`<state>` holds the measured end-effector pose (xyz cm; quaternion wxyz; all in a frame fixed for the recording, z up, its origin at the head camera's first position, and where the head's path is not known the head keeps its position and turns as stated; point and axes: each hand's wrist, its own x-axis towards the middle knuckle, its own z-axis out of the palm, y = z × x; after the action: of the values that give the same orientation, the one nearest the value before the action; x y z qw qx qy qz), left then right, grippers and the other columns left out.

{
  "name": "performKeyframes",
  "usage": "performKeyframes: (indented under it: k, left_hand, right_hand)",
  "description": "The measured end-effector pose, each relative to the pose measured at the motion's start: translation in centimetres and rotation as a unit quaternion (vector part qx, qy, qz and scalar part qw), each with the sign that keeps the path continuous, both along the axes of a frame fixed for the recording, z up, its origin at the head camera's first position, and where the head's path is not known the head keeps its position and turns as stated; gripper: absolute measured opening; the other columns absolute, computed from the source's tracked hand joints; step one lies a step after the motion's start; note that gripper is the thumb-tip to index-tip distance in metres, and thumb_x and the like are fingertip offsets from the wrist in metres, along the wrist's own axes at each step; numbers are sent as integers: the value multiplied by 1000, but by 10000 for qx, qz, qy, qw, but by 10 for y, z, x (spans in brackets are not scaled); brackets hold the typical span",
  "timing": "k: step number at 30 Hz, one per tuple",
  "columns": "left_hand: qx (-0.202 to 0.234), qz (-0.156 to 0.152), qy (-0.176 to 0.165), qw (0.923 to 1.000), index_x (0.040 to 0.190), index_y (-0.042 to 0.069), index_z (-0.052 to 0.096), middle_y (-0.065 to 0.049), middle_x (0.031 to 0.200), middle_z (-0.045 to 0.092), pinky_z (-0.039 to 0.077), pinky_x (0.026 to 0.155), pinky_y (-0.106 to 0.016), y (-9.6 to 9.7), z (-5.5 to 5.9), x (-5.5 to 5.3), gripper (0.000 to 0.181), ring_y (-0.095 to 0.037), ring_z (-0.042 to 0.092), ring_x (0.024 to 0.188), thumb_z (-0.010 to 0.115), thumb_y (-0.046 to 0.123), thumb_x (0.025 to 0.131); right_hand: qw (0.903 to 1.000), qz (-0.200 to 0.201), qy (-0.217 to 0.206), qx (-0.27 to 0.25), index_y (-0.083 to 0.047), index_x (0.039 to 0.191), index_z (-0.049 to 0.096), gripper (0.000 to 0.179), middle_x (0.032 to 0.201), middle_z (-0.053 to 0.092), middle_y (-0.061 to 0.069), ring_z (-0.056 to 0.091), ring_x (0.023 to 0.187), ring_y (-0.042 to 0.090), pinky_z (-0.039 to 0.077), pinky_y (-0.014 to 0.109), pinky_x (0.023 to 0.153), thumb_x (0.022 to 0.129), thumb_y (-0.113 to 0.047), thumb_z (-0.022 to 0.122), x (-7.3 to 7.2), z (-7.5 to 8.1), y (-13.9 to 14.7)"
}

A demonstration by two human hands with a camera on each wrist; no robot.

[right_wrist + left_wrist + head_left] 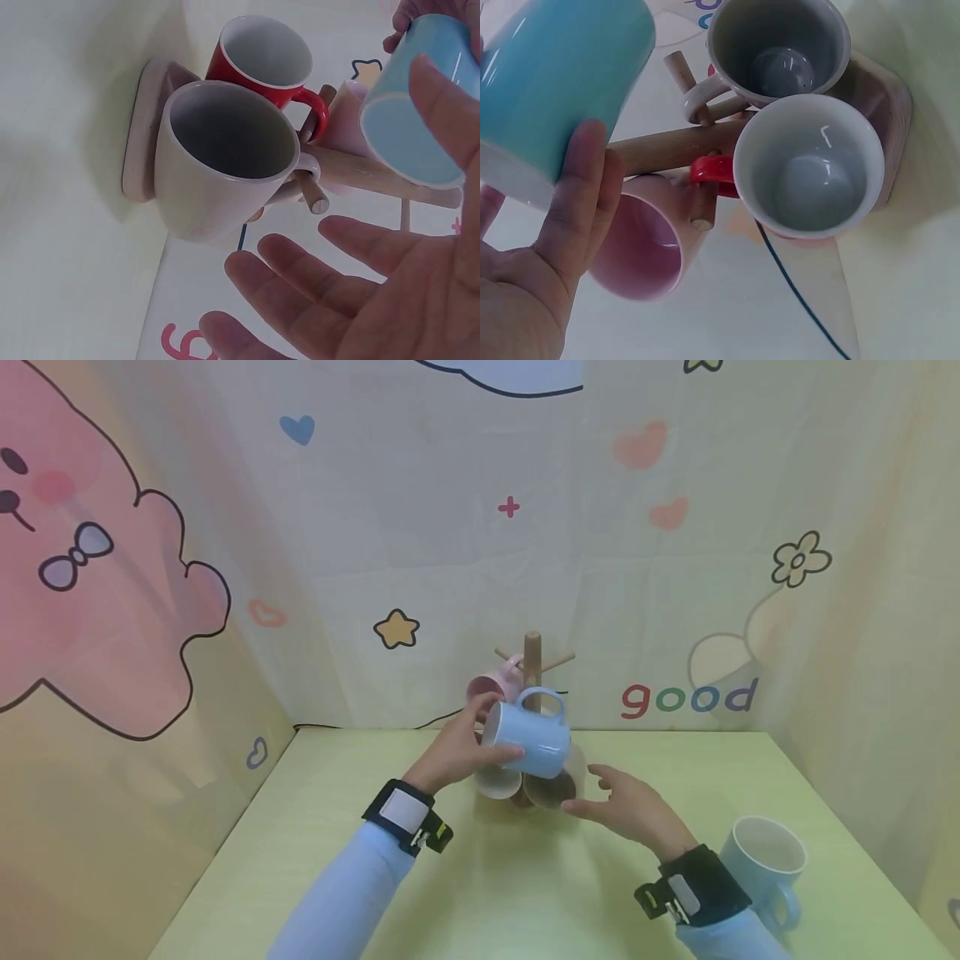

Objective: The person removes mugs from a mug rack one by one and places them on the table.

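Blue mug lies sideways in my left hand, gripped between thumb and fingers beside the wooden rack; my right hand, empty, fingers spread, is near a pale hanging mug

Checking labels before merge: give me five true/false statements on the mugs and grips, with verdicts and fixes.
1. The left grip holds a blue mug. True.
2. The right grip holds a mug too. False: it holds nothing, its fingers spread apart.
3. The pink mug hangs on the wooden rack. True.
4. The table mug, at the right of the head view, lies on its side. False: it stands upright.
5. The red mug is red inside as well. False: its inside is pale.
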<state>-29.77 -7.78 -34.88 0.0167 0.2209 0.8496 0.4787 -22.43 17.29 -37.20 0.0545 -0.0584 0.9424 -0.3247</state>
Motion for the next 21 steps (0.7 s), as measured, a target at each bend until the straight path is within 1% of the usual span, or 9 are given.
performKeyframes:
  k: [4, 7, 9, 13, 15, 19, 21]
  left_hand:
    - [-286, -286, 301, 9987, 143, 14, 37, -13, 122, 53, 56, 81, -46, -2, 3, 5, 90, -26, 56, 101, 82, 40, 69]
    - [-557, -563, 520, 9955, 142, 9, 38, -11, 127, 54, 54, 85, -47, -2, 5, 8, 90, -24, 54, 106, 83, 36, 69]
    - [-725, -718, 577, 9931, 141, 10, 40, -9, 129, 54, 53, 87, -47, -1, 5, 10, 88, -22, 53, 108, 83, 36, 69]
    - [-1048, -933, 707, 9876, 136, 14, 45, -4, 126, 56, 53, 88, -45, 0, 5, 13, 81, -19, 54, 107, 84, 34, 68]
    - [-1283, -1002, 790, 9835, 134, 14, 47, -4, 125, 55, 53, 87, -44, 0, 4, 14, 79, -19, 53, 106, 84, 35, 67]
    - [-1925, -1068, 960, 9707, 135, 15, 47, -7, 130, 51, 52, 87, -44, 2, 5, 20, 80, -21, 52, 107, 83, 36, 67]
    - [-2185, -1084, 920, 9654, 136, 17, 47, -8, 131, 49, 53, 86, -45, 3, 5, 24, 79, -22, 53, 105, 83, 36, 68]
  right_hand:
    - [10000, -22, -16, 30, 3, 139, 42, 90, 128, 55, 33, 55, 109, 46, 49, 65, 83, 78, -58, 66, 6, -1, 0]
    - [9999, -39, -87, 47, 3, 139, 44, 89, 128, 56, 32, 56, 108, 45, 50, 64, 82, 77, -58, 67, 9, -2, 0]
    - [9999, -32, -97, 81, 3, 138, 45, 89, 128, 57, 31, 56, 108, 44, 50, 63, 82, 77, -57, 67, 11, -3, 0]
    - [9999, -10, -78, 121, 4, 137, 46, 89, 126, 59, 30, 58, 107, 42, 51, 61, 82, 76, -58, 68, 12, -5, 1]
    - [9999, -13, -100, 136, 4, 137, 46, 91, 125, 59, 29, 58, 107, 42, 52, 61, 82, 75, -60, 67, 12, -6, 1]
    - [9997, -6, -169, 157, 4, 137, 46, 94, 125, 59, 29, 58, 106, 43, 52, 61, 81, 73, -62, 67, 13, -5, 1]
    - [9997, -10, -179, 150, 3, 136, 47, 94, 124, 60, 28, 59, 105, 42, 52, 61, 80, 72, -62, 68, 15, -4, 0]
